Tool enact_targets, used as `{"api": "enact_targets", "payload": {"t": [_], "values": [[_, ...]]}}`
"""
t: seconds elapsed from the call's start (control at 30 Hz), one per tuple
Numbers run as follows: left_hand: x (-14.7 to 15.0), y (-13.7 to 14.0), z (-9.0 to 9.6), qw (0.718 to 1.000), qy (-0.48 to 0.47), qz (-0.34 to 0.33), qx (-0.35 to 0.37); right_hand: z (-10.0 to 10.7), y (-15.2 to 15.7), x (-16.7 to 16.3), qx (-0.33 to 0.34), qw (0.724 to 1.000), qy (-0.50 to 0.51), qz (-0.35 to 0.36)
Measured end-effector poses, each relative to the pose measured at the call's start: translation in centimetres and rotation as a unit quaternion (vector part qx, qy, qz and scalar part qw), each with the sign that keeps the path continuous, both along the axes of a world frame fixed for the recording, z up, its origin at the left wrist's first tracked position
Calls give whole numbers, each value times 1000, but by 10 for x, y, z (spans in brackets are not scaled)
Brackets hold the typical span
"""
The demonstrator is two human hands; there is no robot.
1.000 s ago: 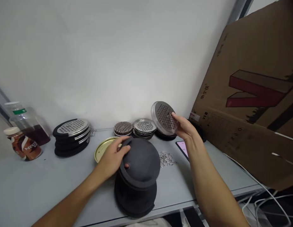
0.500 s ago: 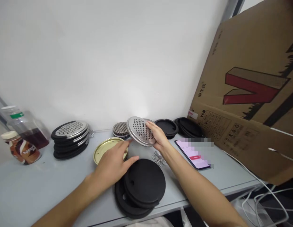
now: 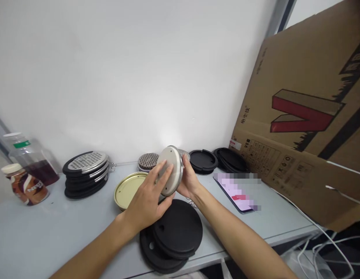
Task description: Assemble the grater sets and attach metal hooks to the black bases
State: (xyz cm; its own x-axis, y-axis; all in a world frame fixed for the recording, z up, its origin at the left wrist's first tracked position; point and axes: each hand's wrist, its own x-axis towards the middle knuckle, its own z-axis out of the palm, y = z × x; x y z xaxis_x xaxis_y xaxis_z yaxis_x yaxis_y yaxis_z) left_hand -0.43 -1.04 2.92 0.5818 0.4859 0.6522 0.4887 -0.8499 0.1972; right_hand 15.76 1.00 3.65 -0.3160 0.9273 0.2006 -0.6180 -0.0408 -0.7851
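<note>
Above the table, a round grater plate is tilted on edge, its pale face with small holes toward me and a shiny metal rim on the right. My right hand grips that rim from the far side, mostly behind the plate. The fingers of my left hand lie across the pale face, with the thumb below its lower edge. Beneath my hands, two black round pieces lie overlapped near the table's front edge. A gold round tin lid sits just left, partly covered by my left hand.
On the left stand a stack of black-rimmed graters, a coffee jar and a bottle of dark liquid. Black round trays line the wall. A phone lies right, before a large cardboard box.
The grater plate has turned from its perforated metal face to its pale face. My left hand has moved up and right onto it, while my right hand still holds the rim.
</note>
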Motion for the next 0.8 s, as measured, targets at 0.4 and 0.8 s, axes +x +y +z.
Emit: {"api": "enact_targets", "payload": {"t": [0.4,0.8], "values": [[-13,4,-7,984,-147,-13,-95,-13,-5,-14,6,998,-24,-54],[-14,6,-9,980,-183,50,51,-12,-11,-20,1,999,-12,-40]]}}
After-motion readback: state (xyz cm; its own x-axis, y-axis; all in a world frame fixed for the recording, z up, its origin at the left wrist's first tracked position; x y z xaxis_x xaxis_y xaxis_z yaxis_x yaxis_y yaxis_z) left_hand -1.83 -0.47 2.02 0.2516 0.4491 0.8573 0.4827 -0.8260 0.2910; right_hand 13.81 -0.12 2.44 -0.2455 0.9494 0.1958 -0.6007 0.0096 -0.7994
